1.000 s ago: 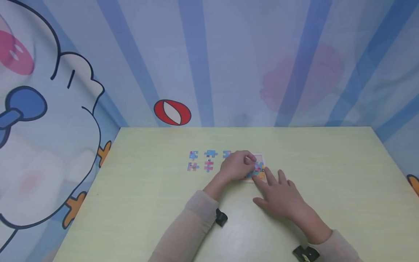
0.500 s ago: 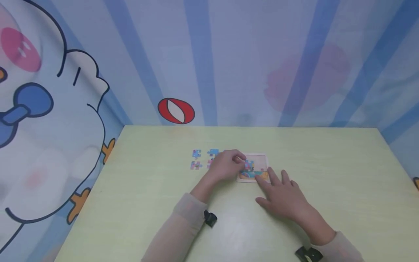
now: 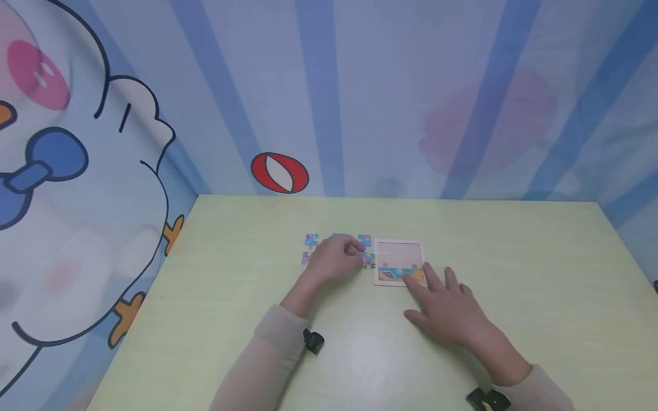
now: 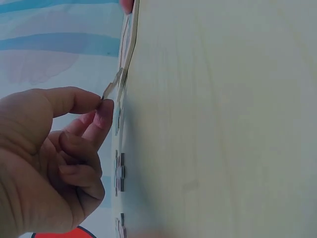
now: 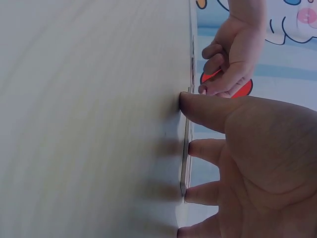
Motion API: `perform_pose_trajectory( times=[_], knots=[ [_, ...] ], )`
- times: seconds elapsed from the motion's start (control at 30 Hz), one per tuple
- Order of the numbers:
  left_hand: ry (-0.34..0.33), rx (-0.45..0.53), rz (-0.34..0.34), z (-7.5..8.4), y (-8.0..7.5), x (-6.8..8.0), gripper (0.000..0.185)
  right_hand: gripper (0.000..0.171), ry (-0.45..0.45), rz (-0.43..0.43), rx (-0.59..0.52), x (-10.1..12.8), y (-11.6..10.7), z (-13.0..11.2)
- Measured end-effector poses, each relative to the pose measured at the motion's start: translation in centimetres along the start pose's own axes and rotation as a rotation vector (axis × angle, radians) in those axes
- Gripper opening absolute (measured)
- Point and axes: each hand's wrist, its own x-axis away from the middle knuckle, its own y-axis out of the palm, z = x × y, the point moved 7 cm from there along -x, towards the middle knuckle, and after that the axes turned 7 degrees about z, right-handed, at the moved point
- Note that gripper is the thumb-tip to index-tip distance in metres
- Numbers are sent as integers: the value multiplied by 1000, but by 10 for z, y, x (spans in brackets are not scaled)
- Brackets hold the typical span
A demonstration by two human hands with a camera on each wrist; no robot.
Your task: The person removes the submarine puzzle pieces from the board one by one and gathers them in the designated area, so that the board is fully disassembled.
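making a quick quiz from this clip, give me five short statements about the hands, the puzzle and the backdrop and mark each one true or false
1. The left hand pinches a puzzle piece. True.
2. The tray is filled right up with puzzle pieces. False: coloured picture shows only along its lower strip; the part above is bare.
3. Loose pieces lie on the table, left of the tray. True.
4. The right hand is curled into a fist. False: its fingers are spread, reaching the tray's lower right part.
5. The oval on the backdrop is plain green. False: it is red and white.
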Motion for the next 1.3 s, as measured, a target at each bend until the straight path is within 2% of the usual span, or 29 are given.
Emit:
perform_pose_trajectory(
  times=[0.23, 0.43, 0.67, 0.93, 1.3],
  knots=[
    [-35, -72, 1, -8, -2, 0, 14, 69, 6, 0, -3, 0, 0, 0],
    [-28, -120, 5, -8, -3, 1, 14, 69, 3, -2, -1, 0, 0, -1],
    [1, -120, 8, 1, -1, 4, 20, 69, 5, -5, 2, 0, 0, 0],
    [17, -138, -16, 12, 8, 5, 20, 69, 4, 4, 1, 0, -1, 1],
    [67, -148, -80, 25, 24, 8, 26, 70, -5, 30, 11, 0, -1, 1]
  ],
)
